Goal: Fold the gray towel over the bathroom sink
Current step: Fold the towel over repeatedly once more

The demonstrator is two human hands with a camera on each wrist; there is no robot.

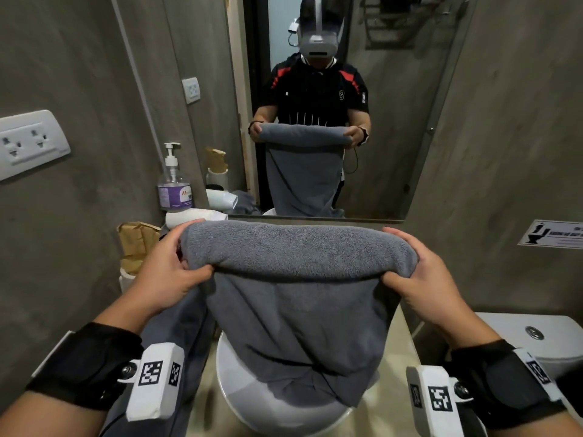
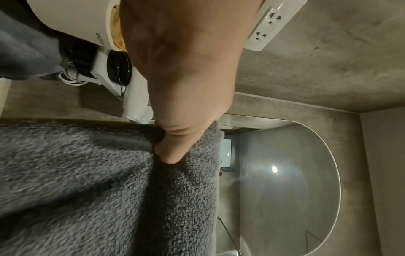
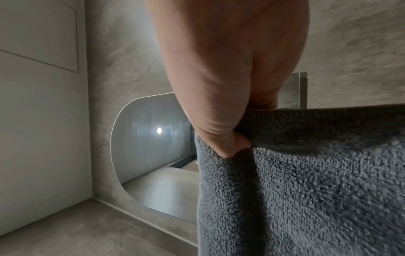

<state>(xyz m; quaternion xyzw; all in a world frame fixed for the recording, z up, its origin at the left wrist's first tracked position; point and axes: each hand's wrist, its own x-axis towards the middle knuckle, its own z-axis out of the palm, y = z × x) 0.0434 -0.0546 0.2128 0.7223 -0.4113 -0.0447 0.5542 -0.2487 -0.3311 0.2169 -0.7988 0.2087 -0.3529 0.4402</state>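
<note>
Concrete-grey walls (image 1: 79, 74), mirror (image 1: 394, 105); white sink (image 1: 239, 389) under towel (image 1: 299, 253).

Both hands, left hand (image 1: 164, 272) and right hand (image 1: 419, 275), pinch the folded gray towel (image 1: 296, 279) above the white sink (image 1: 252, 402).

Beige counter (image 1: 400, 373) carries white basin (image 1: 239, 402), pump bottle (image 1: 174, 187)

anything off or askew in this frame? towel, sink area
Nothing damaged or spilled. One oddity: the gray towel, gripped at both ends by the left hand and right hand, has its lower end bunched in the white sink rather than hanging free. The counter at left is cluttered: a pump bottle and a crumpled paper bag.
</note>
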